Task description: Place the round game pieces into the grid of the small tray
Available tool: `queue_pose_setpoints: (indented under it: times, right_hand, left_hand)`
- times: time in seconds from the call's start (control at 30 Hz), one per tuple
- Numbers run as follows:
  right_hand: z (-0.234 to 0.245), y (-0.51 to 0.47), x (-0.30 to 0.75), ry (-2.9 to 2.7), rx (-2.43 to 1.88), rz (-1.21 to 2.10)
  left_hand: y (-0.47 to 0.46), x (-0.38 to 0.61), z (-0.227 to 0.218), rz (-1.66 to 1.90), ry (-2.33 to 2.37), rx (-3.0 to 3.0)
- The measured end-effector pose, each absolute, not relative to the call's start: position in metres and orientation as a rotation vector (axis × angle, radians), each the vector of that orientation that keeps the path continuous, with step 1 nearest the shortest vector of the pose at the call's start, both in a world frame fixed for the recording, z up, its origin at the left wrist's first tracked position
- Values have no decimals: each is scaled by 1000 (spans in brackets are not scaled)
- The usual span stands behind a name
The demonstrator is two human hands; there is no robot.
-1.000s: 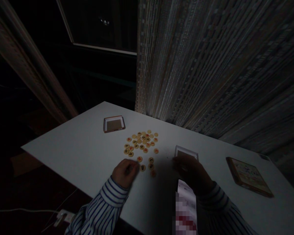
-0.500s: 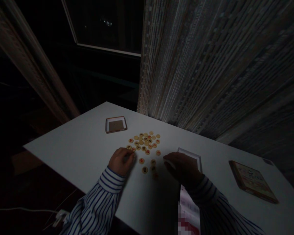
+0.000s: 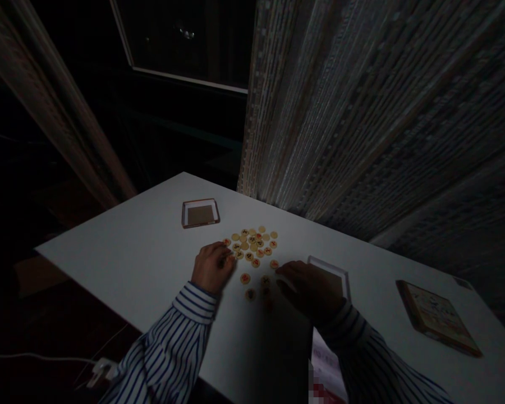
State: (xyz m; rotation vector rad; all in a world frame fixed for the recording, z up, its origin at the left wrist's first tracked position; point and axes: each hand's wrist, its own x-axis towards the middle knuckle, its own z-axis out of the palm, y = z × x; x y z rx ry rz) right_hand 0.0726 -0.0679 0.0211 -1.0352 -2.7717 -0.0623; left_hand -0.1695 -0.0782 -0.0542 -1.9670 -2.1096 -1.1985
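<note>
Round wooden xiangqi pieces [image 3: 249, 256], marked in red or black or showing plain faces, lie in a loose cluster on the white table [image 3: 134, 269]. At the cluster's left edge is my left hand [image 3: 212, 266], its fingers curled and the thumb drawn in. Whatever those fingers hold, if anything, is hidden. My right hand [image 3: 309, 286] hovers low on the other side, palm down with fingers stretched. Its fingertips come close to a red-marked piece [image 3: 274, 264]; whether they touch cannot be told. Several pieces nearer me, including a red-marked one [image 3: 245, 278], sit between the hands, some in dark shadow.
A shallow open box part [image 3: 201, 225] lies at the back left. Another pale-rimmed tray [image 3: 348, 280] is partly behind my right hand. Farther right rests a flat printed box [image 3: 440, 320]. A lit phone screen [image 3: 326, 359] shows below my right wrist. Curtains [image 3: 320, 112] hang behind the table.
My left hand has moved slightly up and right over the cluster's left edge, covering pieces that showed there. My right hand has shifted slightly left, closer to the red-marked piece.
</note>
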Motion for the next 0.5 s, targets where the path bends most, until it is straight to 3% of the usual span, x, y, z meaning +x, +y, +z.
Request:
queue_pose_setpoints:
  times: [0.5]
  right_hand:
    - [20,-63,65,-2803,-1008,10]
  left_hand:
    - [-75,-166,-51,-960,-2237,-1993]
